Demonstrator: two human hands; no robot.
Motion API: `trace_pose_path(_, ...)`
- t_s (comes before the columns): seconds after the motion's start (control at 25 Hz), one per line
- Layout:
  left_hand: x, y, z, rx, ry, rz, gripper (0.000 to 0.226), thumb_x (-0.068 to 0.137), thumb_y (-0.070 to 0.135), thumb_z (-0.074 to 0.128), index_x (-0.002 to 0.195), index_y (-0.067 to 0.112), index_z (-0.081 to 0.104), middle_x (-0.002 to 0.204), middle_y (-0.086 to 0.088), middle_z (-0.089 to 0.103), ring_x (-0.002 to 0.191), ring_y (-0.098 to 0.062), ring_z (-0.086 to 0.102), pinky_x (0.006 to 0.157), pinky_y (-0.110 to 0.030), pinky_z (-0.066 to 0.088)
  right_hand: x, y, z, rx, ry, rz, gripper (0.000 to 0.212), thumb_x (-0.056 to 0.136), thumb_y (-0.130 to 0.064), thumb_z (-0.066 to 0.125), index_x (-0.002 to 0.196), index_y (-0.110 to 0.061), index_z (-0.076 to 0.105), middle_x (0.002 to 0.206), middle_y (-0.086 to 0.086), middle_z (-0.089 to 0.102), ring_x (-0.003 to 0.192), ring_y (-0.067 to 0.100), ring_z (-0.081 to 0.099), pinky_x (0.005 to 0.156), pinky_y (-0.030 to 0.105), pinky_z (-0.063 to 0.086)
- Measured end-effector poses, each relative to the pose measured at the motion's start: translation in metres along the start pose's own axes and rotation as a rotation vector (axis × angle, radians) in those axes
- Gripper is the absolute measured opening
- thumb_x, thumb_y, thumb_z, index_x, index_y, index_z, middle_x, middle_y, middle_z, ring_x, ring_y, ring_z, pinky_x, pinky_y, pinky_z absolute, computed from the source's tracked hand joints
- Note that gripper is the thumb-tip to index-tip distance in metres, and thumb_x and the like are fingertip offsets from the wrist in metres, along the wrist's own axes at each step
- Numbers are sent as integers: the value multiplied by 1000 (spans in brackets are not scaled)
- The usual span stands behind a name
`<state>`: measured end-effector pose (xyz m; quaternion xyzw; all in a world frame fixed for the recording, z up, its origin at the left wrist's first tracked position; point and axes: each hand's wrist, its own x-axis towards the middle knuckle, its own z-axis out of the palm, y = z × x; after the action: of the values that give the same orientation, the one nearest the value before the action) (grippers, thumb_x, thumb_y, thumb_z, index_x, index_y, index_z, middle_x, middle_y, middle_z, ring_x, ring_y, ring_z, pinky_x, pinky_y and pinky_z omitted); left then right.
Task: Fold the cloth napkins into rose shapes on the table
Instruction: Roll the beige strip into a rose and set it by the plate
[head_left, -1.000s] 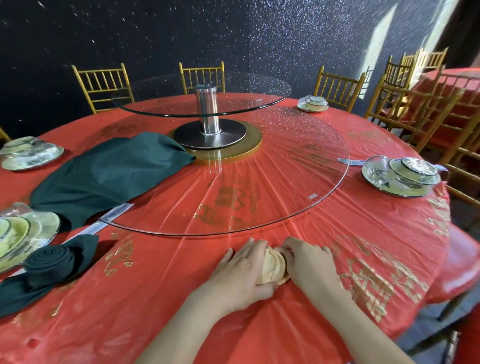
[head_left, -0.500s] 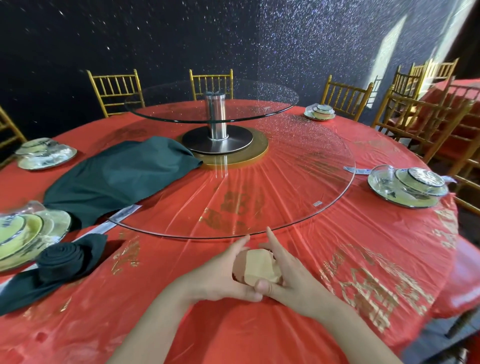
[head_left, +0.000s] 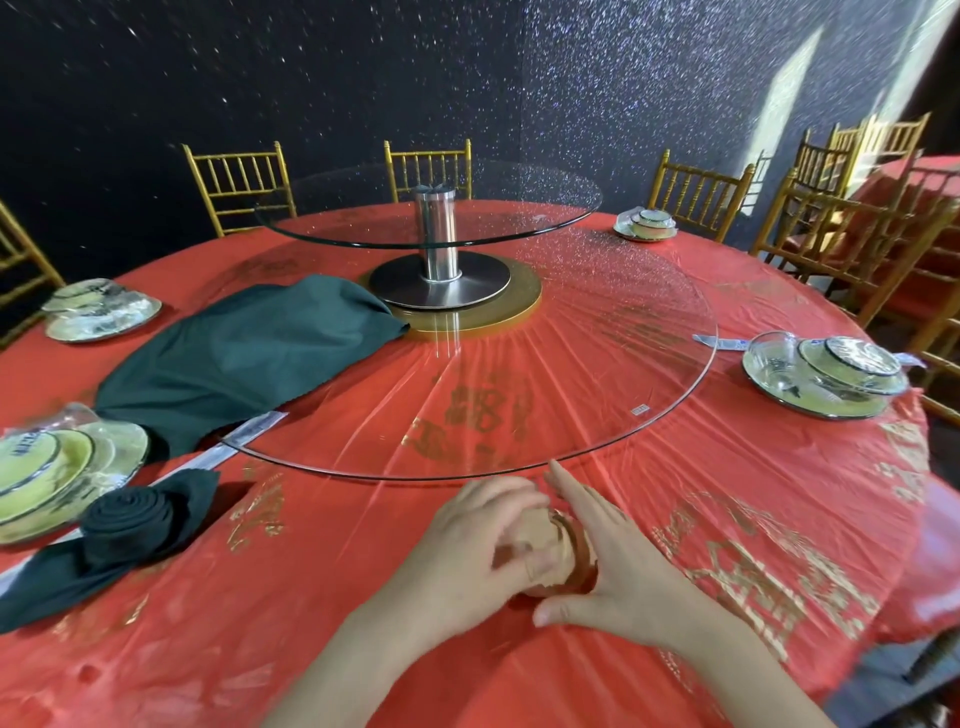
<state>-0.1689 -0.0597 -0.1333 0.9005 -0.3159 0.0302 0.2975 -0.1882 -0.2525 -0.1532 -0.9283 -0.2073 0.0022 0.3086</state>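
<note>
**One rose done, a second taking shape, a third cloth waiting**

Head view: the left hand (head_left: 467, 556) and right hand (head_left: 623, 577) are closing in on a tan napkin (head_left: 551, 543), which is sitting as a small tight roll on the table (head_left: 727, 493) between the two palms. The left fingers are curling over the roll's top and near side, though motion blur is hiding exactly how they grip. The right fingers (head_left: 571, 493) are stretching straight and spread, the forefinger pointing past the roll's far side and the thumb lying along its near side, so this hand is cupping the roll rather than pinching it.

Well to the left of the left fingers, a dark rose (head_left: 127, 519) is lying finished, its spiral coil showing and its tail trailing off, just beside stacked plates (head_left: 47, 478). Farther out beyond that, a dark cloth (head_left: 244, 358) is lying loose and unfolded, partly on the turntable (head_left: 597, 338).

Judging by this, the tan napkin is looking rolled and in its final shaping, with petals not yet clearly formed. The dark cloth is awaiting folding from the start.
</note>
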Motion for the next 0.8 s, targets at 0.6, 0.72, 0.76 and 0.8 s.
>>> trace_pose_path(0.6,-2,-12,-3,-115,56,-113,51,76,34,72,124,34,54,110,21,62,101,4,55,85,-12,40,7,2,-1,182,288,29,64,64,-75,56,113,-34,57,104,-21,56,96,-14,50,81,3,34)
trace_pose_path(0.72,1,-13,-8,-137,12,-129,47,77,31,74,121,30,56,105,20,63,96,6,54,79,-12,39,14,2,-2,120,190,54,55,73,-60,65,115,-26,58,103,-18,55,94,-16,48,79,1,31)
trace_pose_path(0.76,0,-13,-8,-153,-7,-139,49,76,30,75,121,31,55,106,21,60,96,8,52,79,-12,37,13,3,-3,118,167,62,45,74,-51,71,111,-29,57,102,-18,55,93,-14,49,78,2,33)
trace_pose_path(0.8,-3,-13,-6,-164,-28,-139,51,75,30,75,121,32,53,108,24,56,98,11,50,81,-10,36,10,3,-5,131,145,67,40,73,-45,75,105,-34,54,100,-18,56,92,-9,52,78,5,36)
